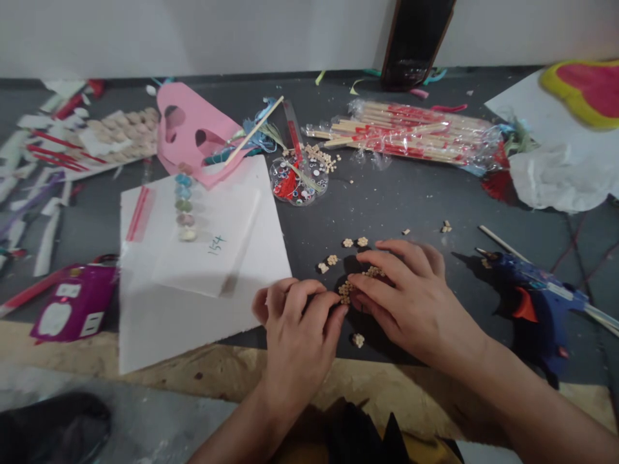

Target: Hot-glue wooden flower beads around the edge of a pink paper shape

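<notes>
A curved row of small tan wooden pieces (345, 292), joined in clusters, lies low over the dark table between my hands. The thumb and fingertips of my left hand (300, 319) pinch its near left end. My right hand (411, 293) is closed round the other side, its fingers partly hiding the row. Loose flower-shaped clusters of the same pieces sit close by: a cluster (362, 241) beyond my fingers, another cluster (332, 260) to the left, and one cluster (358, 339) nearer me.
A blue glue gun (541, 303) rests at the right. White boards (140, 309) lie left, near a purple packet (75, 303). Behind are a pink paper mask (193, 109), a clear dish of googly eyes (316, 193), bagged sticks (411, 132) and a dark phone-like slab (416, 42).
</notes>
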`<state>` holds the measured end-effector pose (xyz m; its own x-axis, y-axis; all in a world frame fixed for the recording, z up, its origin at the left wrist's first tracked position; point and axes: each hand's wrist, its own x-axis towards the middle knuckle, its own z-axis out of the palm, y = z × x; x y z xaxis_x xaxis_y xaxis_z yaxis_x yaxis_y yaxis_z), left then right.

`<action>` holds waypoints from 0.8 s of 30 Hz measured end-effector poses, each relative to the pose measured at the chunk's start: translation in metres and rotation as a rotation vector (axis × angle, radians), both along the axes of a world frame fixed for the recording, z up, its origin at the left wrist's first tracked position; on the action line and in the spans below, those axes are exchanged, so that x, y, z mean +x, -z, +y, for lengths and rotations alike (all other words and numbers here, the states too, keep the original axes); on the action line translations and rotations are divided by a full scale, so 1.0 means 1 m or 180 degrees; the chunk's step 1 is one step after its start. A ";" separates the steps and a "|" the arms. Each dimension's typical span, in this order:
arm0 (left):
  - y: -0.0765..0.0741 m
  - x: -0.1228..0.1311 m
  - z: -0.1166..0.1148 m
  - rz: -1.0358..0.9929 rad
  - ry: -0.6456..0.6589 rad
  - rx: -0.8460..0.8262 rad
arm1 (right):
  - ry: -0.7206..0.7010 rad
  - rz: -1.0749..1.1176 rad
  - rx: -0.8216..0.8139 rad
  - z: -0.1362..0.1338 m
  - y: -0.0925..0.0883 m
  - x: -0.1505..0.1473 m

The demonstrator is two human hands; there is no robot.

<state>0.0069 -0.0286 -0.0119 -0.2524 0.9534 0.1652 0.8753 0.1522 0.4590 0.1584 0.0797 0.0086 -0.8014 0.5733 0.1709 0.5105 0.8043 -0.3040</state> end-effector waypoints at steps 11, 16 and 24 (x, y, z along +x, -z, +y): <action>0.001 0.000 0.001 0.0000 0.0027 0.0090 | -0.0033 -0.0016 0.0011 0.001 0.000 0.000; 0.001 -0.001 0.000 -0.0032 0.0042 0.0074 | -0.0050 -0.0002 0.0004 0.001 -0.001 0.001; -0.001 0.000 0.000 -0.0014 -0.0020 0.0245 | -0.0080 0.0409 -0.0009 0.010 -0.009 0.009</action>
<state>0.0071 -0.0290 -0.0112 -0.2591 0.9364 0.2369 0.8724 0.1216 0.4734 0.1677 0.0894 0.0175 -0.7870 0.5540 0.2715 0.4471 0.8154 -0.3679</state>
